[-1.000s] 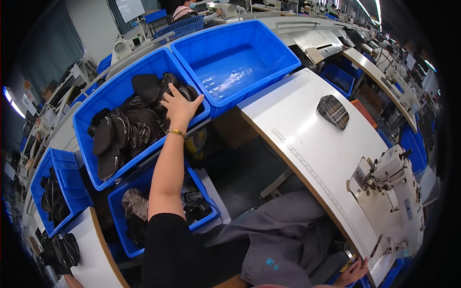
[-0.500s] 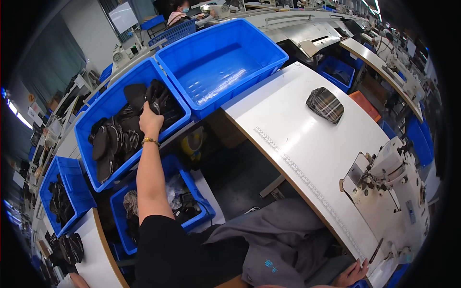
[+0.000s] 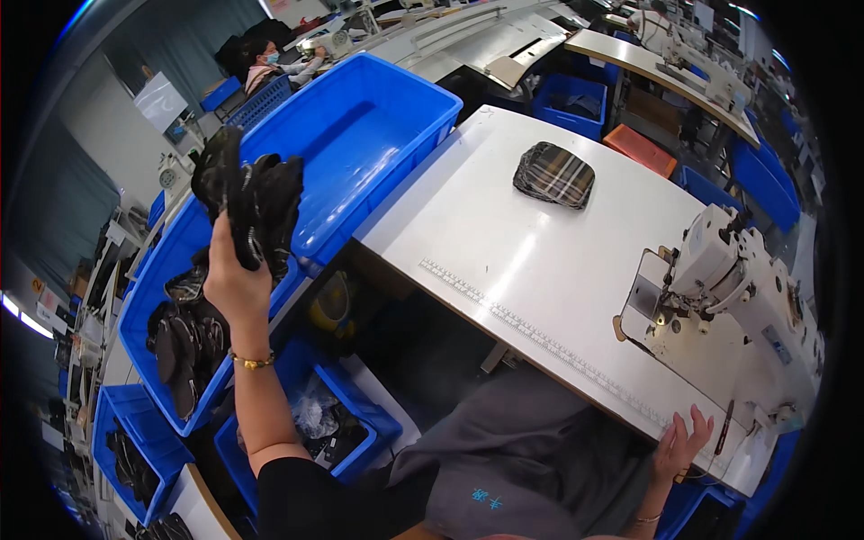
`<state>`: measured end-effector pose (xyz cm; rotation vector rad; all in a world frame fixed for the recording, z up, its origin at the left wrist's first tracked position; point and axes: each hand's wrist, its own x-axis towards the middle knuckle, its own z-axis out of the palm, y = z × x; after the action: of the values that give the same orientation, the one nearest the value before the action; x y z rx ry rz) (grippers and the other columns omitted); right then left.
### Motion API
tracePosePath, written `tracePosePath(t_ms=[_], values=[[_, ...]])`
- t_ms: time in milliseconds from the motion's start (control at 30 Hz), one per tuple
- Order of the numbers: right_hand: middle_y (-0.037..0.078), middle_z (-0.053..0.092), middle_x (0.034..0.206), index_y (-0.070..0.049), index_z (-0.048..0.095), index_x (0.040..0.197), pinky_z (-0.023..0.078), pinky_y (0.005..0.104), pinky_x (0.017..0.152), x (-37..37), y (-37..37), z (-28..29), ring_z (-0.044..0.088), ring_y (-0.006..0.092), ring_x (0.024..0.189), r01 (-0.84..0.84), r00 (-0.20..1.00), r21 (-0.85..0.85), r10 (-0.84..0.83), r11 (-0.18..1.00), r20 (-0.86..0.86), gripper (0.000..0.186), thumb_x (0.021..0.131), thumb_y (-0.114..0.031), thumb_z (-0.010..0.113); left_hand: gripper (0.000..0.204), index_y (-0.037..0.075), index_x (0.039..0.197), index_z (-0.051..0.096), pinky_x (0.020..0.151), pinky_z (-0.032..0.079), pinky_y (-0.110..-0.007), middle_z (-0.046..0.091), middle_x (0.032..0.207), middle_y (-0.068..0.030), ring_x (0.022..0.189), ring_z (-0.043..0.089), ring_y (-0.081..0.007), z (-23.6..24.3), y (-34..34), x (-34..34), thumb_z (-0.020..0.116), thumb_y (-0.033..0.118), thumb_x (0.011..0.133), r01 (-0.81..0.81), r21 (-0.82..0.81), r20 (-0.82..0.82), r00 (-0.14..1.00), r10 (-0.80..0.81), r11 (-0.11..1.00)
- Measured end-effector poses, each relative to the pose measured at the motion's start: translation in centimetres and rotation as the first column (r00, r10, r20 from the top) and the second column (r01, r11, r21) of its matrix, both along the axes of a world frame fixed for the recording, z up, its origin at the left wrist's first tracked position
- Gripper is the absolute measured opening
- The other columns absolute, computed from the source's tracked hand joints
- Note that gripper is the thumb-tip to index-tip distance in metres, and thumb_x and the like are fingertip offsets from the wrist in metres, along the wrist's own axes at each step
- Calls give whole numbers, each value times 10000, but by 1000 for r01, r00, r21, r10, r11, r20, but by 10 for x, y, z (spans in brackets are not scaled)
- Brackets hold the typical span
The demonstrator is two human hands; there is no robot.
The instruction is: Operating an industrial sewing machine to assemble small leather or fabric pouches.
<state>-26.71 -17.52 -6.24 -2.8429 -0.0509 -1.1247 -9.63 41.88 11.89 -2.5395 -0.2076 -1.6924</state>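
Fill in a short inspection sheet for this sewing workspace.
Surface: glossy white table, pale ruler strip near its edge.
Job's things: dark fabric bundle, held up; more dark fabric pieces in a blue plastic bin.
Clutter: plaid fabric stack and slim dark tool on the table.
Grip: left hand closed on the bundle; right hand open at the table edge.
Cables: nothing clearly seen.
Surroundings: white sewing machine at right, seated co-worker beyond the bin.

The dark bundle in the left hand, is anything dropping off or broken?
Nothing stands out: the left hand grips the dark bundle by a blue bin, its pieces spread unevenly. I see none dropped; tiny tears wouldn't show.
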Motion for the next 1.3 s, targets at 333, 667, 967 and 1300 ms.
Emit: tracePosePath(t_ms=[333, 667, 967, 1300], values=[[174, 577, 1177, -5, 668, 936, 311, 596, 1064, 13, 12, 4, 565, 333, 1072, -75, 997, 2, 75, 997, -17, 146, 811, -63, 621, 415, 238, 1204, 640, 867, 542, -371, 630, 1223, -76, 1028, 663, -312, -125, -97, 108, 531, 99, 829, 539, 375, -418, 824, -381, 754], [102, 616, 1096, -67, 652, 935, 379, 552, 1017, 44, 24, 34, 606, 259, 923, -318, 941, 8, 316, 948, -119, 210, 726, -82, 677, 760, 187, 1353, 519, 1040, 284, -642, 388, 1480, -129, 1380, 330, -375, -86, -130, 130, 788, 449, 693, 529, -15, -747, 558, -361, 848], [40, 634, 930, -60, 644, 923, 506, 369, 822, 149, 41, 62, 586, 171, 771, -763, 644, -185, 755, 620, -127, 202, 728, -94, 683, 197, 125, 986, 703, 1046, 319, -553, 639, 1184, -24, 1176, 552, -245, -90, -146, 142, 727, 178, 798, 553, 190, -506, 763, -402, 811], [95, 611, 985, 7, 609, 1084, 520, 311, 683, 147, 46, 45, 632, 198, 830, -289, 429, 871, 867, 397, -253, 319, 886, -229, 689, 424, 34, 1392, 424, 1088, 386, -377, 514, 1398, -94, 1278, 498, -221, -91, -265, 50, 404, 276, 1043, -99, -701, 706, 48, -707, -707]])
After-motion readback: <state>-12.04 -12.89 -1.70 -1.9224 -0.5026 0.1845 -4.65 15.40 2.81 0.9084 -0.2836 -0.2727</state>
